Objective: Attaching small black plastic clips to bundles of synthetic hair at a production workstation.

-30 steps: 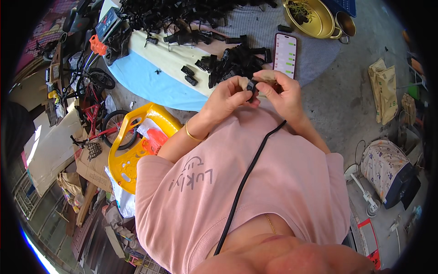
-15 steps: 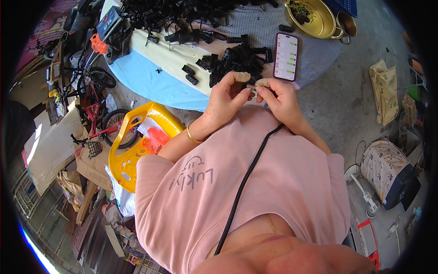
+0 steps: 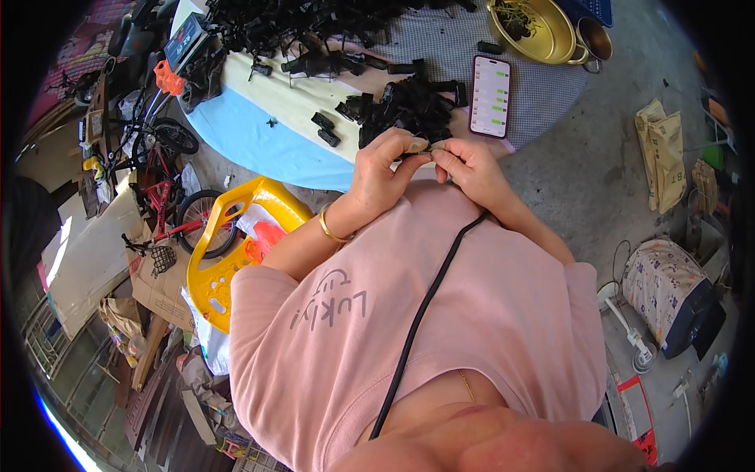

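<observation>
Meeting at the near edge of the counter (image 3: 259, 134), the left hand (image 3: 383, 169) and the right hand (image 3: 470, 167) press their fingertips together around a small pale piece (image 3: 422, 145), which shows only as a sliver between the thumbs and forefingers; what exactly it is cannot be told. Both grips are clenched on it, the left with its fingers curled over from above, the right pinching from the other side. The piece sits just in front of a heap of small black plastic parts (image 3: 405, 106) lying on the counter, close beyond the knuckles. Just beside that heap, to the right, a smartphone with a lit screen (image 3: 490, 96) lies flat on the grey checked cloth (image 3: 456, 39). Farther back, a long tangle of black parts (image 3: 314, 20) covers the far side of the counter, and a round brass-coloured bowl (image 3: 543, 31) stands at the upper right. A gold bangle (image 3: 326, 230) circles the left wrist. A yellow plastic chair (image 3: 228, 244) stands on the floor, below the counter's edge at the left.
</observation>
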`<state>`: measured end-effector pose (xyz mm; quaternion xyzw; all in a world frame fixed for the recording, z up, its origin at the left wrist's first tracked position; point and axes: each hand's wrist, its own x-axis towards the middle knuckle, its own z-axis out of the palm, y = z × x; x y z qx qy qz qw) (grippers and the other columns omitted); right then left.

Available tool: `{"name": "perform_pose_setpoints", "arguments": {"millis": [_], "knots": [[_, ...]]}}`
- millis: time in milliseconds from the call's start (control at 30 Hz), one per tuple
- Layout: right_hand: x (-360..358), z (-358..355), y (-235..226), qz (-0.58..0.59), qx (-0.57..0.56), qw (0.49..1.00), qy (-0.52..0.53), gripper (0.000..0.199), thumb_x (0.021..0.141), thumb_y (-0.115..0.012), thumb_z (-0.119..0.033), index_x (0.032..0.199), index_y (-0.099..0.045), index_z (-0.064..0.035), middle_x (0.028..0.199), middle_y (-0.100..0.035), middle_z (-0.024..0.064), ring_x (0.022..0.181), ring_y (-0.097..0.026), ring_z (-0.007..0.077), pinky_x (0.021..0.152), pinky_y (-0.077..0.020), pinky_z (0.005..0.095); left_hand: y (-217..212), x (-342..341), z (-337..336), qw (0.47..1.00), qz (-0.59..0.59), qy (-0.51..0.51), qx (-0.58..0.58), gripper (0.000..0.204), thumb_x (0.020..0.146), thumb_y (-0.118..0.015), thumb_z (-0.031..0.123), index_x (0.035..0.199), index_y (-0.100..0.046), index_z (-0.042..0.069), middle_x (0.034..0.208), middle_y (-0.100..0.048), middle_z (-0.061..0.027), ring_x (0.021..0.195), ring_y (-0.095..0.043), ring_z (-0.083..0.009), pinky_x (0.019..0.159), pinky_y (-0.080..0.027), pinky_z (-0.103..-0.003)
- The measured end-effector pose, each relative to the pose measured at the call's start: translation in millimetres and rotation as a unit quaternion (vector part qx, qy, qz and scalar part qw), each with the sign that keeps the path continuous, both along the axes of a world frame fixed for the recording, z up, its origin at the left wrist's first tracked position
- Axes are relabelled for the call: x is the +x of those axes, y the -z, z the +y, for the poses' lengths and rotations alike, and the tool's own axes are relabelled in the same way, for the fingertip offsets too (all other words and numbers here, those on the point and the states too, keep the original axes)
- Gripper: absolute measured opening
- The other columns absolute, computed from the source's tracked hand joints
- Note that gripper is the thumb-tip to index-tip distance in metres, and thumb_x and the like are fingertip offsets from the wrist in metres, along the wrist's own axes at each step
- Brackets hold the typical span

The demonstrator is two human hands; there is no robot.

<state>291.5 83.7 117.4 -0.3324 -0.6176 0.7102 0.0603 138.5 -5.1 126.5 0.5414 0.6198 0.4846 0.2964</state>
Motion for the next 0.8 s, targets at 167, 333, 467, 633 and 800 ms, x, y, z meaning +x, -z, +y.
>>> {"name": "perform_pose_setpoints", "arguments": {"millis": [167,333,467,633,800], "knots": [[-2,-2,17,0.038,0.01,0.996,0.083,0.017,0.088,-0.049,-0.009,0.101,-0.055,0.0014,0.07,-0.054,-0.0004,0.06,-0.048,0.0048,0.054,-0.0386,0.0179,13,-4,12,0.996,0.016,-0.033,-0.08,0.037,0.069,-0.07,0.001,0.103,-0.054,0.002,0.081,-0.059,-0.0089,0.069,-0.058,-0.0152,0.06,-0.047,-0.024],[9,4,16,0.063,0.051,0.988,0.135,0.024,0.087,-0.051,-0.007,0.109,-0.049,0.003,0.071,-0.053,0.0007,0.061,-0.048,0.0058,0.056,-0.0403,0.0186,49,-30,28,0.975,0.199,-0.025,-0.097,0.038,0.069,-0.069,0.012,0.104,-0.055,0.006,0.084,-0.06,-0.0136,0.074,-0.057,-0.0272,0.066,-0.046,-0.033],[13,-2,18,0.022,0.071,0.992,0.097,0.024,0.085,-0.054,-0.008,0.106,-0.052,0.0031,0.074,-0.056,0.0018,0.063,-0.051,0.0063,0.057,-0.042,0.019,65,-65,53,0.965,0.259,-0.03,-0.028,0.03,0.074,-0.059,0.007,0.105,-0.056,0.007,0.093,-0.06,-0.0122,0.087,-0.053,-0.0307,0.078,-0.042,-0.036],[9,-4,11,-0.013,0.163,0.986,0.027,0.023,0.083,-0.056,-0.01,0.102,-0.054,0.003,0.078,-0.058,0.0041,0.064,-0.053,0.0081,0.06,-0.0444,0.0216,114,-116,90,0.882,0.465,-0.077,0.027,0.031,0.075,-0.047,0.003,0.103,-0.058,0.01,0.095,-0.06,-0.0078,0.094,-0.051,-0.0269,0.081,-0.04,-0.039],[13,-3,8,-0.029,0.167,0.985,0.024,0.024,0.082,-0.056,-0.011,0.103,-0.054,0.0024,0.079,-0.059,0.005,0.065,-0.053,0.0085,0.061,-0.0446,0.0222,110,-131,95,0.829,0.554,-0.012,-0.079,0.03,0.073,-0.051,0.006,0.101,-0.058,0.012,0.09,-0.061,-0.0031,0.096,-0.051,-0.0208,0.08,-0.038,-0.037]]}}
